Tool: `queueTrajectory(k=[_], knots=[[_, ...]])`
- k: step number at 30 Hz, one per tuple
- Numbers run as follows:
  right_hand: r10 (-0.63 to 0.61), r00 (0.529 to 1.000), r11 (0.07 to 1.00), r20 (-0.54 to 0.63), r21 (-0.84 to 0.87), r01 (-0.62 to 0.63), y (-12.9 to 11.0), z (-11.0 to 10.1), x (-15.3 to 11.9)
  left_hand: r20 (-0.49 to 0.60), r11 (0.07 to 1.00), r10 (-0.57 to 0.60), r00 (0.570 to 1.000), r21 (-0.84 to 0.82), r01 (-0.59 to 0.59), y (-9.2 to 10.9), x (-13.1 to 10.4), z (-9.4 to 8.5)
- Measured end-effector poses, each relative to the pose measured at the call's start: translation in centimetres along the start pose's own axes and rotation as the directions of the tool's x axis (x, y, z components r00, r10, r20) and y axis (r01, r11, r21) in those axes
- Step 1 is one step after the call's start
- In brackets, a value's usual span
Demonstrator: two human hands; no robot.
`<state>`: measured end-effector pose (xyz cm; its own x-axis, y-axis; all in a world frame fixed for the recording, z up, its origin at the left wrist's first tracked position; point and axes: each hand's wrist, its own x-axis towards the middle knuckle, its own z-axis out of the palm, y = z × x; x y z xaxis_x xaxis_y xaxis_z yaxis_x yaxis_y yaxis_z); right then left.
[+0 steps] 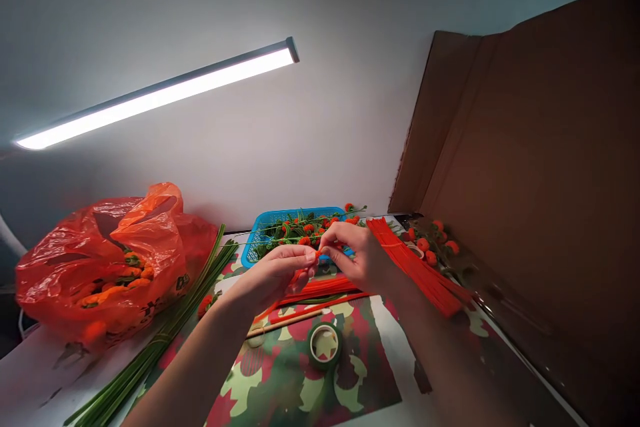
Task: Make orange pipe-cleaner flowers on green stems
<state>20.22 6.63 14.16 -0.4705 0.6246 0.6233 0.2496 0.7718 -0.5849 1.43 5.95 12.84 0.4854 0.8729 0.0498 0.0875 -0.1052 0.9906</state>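
Over the middle of the table, my left hand [285, 268] and my right hand [356, 255] meet fingertip to fingertip. Both pinch a small piece of orange pipe cleaner [317, 254], mostly hidden by the fingers. An orange strand trails below my left hand. Under the hands lie loose red-orange pipe cleaners [325, 288] and a thin wooden stick [290, 325]. A thicker bundle of red-orange pipe cleaners [417, 267] lies beside my right wrist. Nearer to me a roll of dark green tape [324, 345] rests on the camouflage-patterned mat [280, 380].
Behind the hands stands a blue basket [255, 240] with orange flowers on green stems. At left are a red plastic bag [65, 260] holding orange pieces and a bundle of green stems [165, 333]. Cardboard [540, 147] walls the right side; orange balls [425, 247] lie by it.
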Motion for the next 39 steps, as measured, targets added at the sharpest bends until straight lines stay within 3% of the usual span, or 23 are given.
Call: queueTrajectory(k=[1,3,5,7,8,10,12,14,16,18,20,22,23,25,26,28,29,30,31,33,34,36,39], knots=[[0.029,1.000,1.000,-0.004,-0.003,-0.029,0.1,0.1,0.0,-0.025,1.000,0.012,1.000,0.004,-0.012,0.0,0.0,0.0],[0.134,0.991,0.990,0.012,0.043,-0.134,0.5,0.1,0.0,-0.144,0.966,0.192,0.971,0.203,-0.161,0.1,0.0,0.1],[0.235,0.970,0.960,0.060,0.140,-0.241,0.9,0.1,0.0,-0.174,0.769,0.496,0.851,0.542,-0.338,0.1,-0.1,0.2],[0.291,0.950,0.923,0.109,0.230,-0.309,1.2,0.1,0.1,-0.030,0.440,0.724,0.689,0.789,-0.429,0.1,-0.3,0.0],[0.306,0.944,0.908,0.125,0.260,-0.329,1.3,0.1,0.1,0.062,0.290,0.778,0.625,0.848,-0.444,0.1,-0.4,-0.1],[0.322,0.935,0.888,0.149,0.295,-0.353,1.4,0.1,0.2,0.194,0.098,0.810,0.553,0.885,-0.455,0.1,-0.5,-0.5],[0.327,0.929,0.877,0.172,0.312,-0.366,1.4,0.2,0.2,0.245,0.032,0.813,0.528,0.886,-0.462,0.1,-0.5,-0.6],[0.325,0.928,0.873,0.180,0.319,-0.368,1.4,0.2,0.2,0.242,0.041,0.820,0.518,0.879,-0.475,0.2,-0.6,-0.5],[0.321,0.931,0.876,0.176,0.317,-0.362,1.4,0.2,0.1,0.178,0.131,0.827,0.533,0.861,-0.492,0.2,-0.6,0.0],[0.314,0.936,0.889,0.159,0.296,-0.348,1.1,0.1,0.1,0.031,0.331,0.797,0.603,0.813,-0.479,0.3,-0.6,0.4],[0.275,0.953,0.924,0.123,0.238,-0.298,0.5,-0.1,0.0,-0.157,0.638,0.647,0.746,0.647,-0.417,0.4,-0.6,0.7],[0.166,0.984,0.976,0.066,0.129,-0.174,0.0,-0.2,-0.1,-0.238,0.917,0.342,0.909,0.298,-0.267,0.4,-0.4,0.6],[0.087,0.995,0.994,0.045,0.060,-0.089,-0.3,-0.2,-0.1,-0.203,0.983,0.171,0.964,0.096,-0.154,0.4,-0.3,0.4],[-0.058,0.998,0.996,0.028,-0.072,0.060,-0.5,-0.2,-0.1,-0.068,0.981,-0.073,0.995,-0.184,0.060,0.4,-0.1,0.1],[-0.098,0.995,0.988,0.022,-0.121,0.100,-0.5,-0.1,-0.1,-0.039,0.969,-0.122,0.992,-0.223,0.111,0.4,-0.1,0.0],[-0.082,0.997,0.984,-0.006,-0.162,0.080,-0.3,0.1,-0.1,-0.135,0.991,-0.065,0.989,-0.121,0.049,0.4,-0.1,0.1],[-0.036,0.999,0.988,-0.026,-0.149,0.032,-0.1,0.1,-0.1,-0.229,0.999,0.047,0.972,0.019,-0.044,0.5,-0.1,0.3],[0.021,0.999,0.993,-0.039,-0.117,-0.026,0.0,0.2,-0.1,-0.307,0.968,0.205,0.929,0.206,-0.145,0.5,-0.2,0.6],[0.080,0.996,0.994,-0.040,-0.068,-0.083,0.1,0.3,0.0,-0.341,0.882,0.386,0.857,0.409,-0.235,0.4,-0.4,0.9],[0.179,0.984,0.983,-0.010,0.055,-0.178,0.3,0.3,0.0,-0.247,0.597,0.687,0.683,0.727,-0.338,0.2,-0.6,1.3],[0.213,0.977,0.970,0.011,0.113,-0.213,0.3,0.3,0.0,-0.160,0.450,0.778,0.608,0.817,-0.360,0.0,-0.6,1.4],[0.264,0.963,0.943,0.050,0.199,-0.268,0.4,0.3,0.0,-0.015,0.232,0.864,0.503,0.900,-0.370,-0.3,-0.7,1.3],[0.302,0.950,0.919,0.078,0.242,-0.312,0.5,0.2,-0.1,0.080,0.084,0.883,0.462,0.943,-0.323,-0.6,-0.6,1.1]])
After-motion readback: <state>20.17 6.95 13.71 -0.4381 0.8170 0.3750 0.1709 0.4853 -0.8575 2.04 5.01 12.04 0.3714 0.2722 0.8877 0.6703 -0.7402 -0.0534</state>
